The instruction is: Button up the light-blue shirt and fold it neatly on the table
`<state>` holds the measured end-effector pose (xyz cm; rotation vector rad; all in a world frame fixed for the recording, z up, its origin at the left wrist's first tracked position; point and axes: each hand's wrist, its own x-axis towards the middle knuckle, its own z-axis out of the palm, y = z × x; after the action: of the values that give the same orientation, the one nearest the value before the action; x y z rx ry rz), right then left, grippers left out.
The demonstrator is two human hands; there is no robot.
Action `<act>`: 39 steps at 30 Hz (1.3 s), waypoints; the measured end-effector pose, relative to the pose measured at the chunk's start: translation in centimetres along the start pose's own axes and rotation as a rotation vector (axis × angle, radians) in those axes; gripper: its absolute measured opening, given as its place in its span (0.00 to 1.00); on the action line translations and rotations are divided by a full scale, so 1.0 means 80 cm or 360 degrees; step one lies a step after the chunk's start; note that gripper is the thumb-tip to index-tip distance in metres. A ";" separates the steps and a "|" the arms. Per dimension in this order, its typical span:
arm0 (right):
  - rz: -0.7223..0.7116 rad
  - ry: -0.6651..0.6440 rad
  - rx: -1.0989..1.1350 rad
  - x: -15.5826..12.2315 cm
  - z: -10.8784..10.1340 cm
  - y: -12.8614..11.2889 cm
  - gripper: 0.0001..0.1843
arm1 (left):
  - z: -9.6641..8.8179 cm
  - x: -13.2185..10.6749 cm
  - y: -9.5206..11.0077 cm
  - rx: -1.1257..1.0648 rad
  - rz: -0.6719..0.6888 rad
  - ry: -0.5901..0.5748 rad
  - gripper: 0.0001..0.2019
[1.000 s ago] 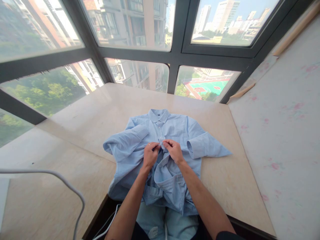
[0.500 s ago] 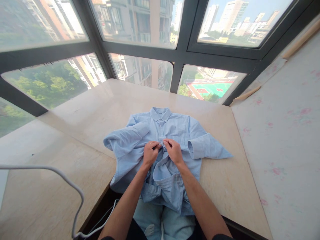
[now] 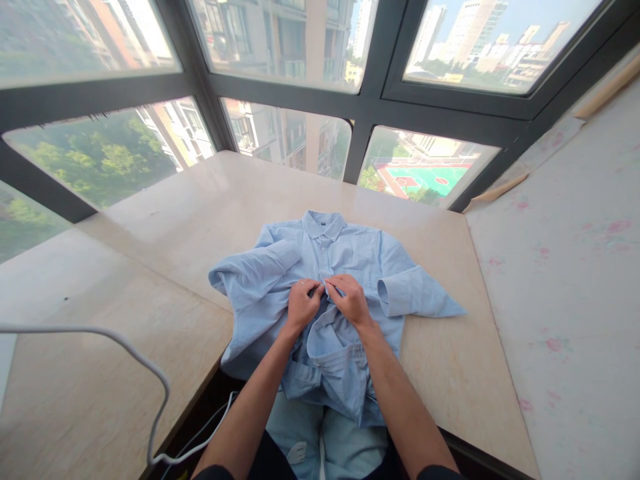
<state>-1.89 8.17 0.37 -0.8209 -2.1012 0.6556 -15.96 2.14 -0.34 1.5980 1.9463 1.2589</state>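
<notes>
A light blue button-up shirt [image 3: 350, 257] lies face up on the pale stone bench [image 3: 200, 220] in front of the person. Its collar [image 3: 323, 225] points toward the window [image 3: 280, 40], and its lower hem hangs off the near edge over the person's jeans [image 3: 320, 447]. Both hands are at the middle of the shirt's front, touching each other. The left hand [image 3: 301, 305] is curled, with thumb and fingertips pinching one edge of the placket, and the right hand [image 3: 351, 299] pinches the facing edge just beside it. Each is closed on cloth rather than flat or loose. Above the pinch the front looks closed up to the collar, while below it the two panels gape open and bunch. By that, the work in hand appears to be at a button about mid-chest, though the button itself is hidden under the fingers. Handling at this spot calls for fine fingertip work, with the two edges kept level and the cloth below kept from dragging off the bench. One sleeve [image 3: 250, 273] is folded across on the left and the other, with its cuff [image 3: 395, 297] turned up, lies out to the right. A white cable [image 3: 145, 363] loops over the bench's near left corner. A small dark label [image 3: 321, 218] sits inside the collar, too small to read, and no other writing shows.
</notes>
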 end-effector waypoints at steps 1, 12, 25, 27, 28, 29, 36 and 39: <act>0.0025 -0.0017 0.0024 0.000 -0.001 0.001 0.13 | 0.000 0.000 -0.001 0.0002 0.0000 -0.0004 0.08; 0.0150 -0.0212 0.0102 0.001 -0.005 0.007 0.14 | 0.000 0.000 -0.003 0.0094 0.0057 -0.0067 0.11; 0.0132 -0.0271 -0.0210 -0.003 0.001 0.006 0.16 | 0.001 -0.001 -0.006 0.0087 0.0069 -0.0077 0.09; 0.0133 -0.0265 -0.0223 -0.004 0.002 0.007 0.15 | 0.001 -0.001 -0.006 0.0080 0.0078 -0.0072 0.09; 0.0135 -0.0263 -0.0224 -0.004 0.002 0.008 0.15 | 0.000 -0.001 -0.006 0.0072 0.0089 -0.0071 0.09; 0.0141 -0.0262 -0.0223 -0.004 0.002 0.008 0.15 | 0.000 -0.001 -0.006 0.0065 0.0098 -0.0070 0.09; 0.0191 -0.0311 -0.0236 -0.003 0.002 0.006 0.15 | 0.002 -0.003 -0.010 0.0133 0.0115 -0.0073 0.09; 0.0188 -0.0345 -0.0239 -0.002 0.001 0.007 0.14 | 0.004 -0.004 -0.012 0.0184 0.0123 -0.0052 0.09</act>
<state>-1.68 8.43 -0.11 -1.0018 -2.3334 0.6806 -16.20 2.00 -1.34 1.7539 1.9876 1.1602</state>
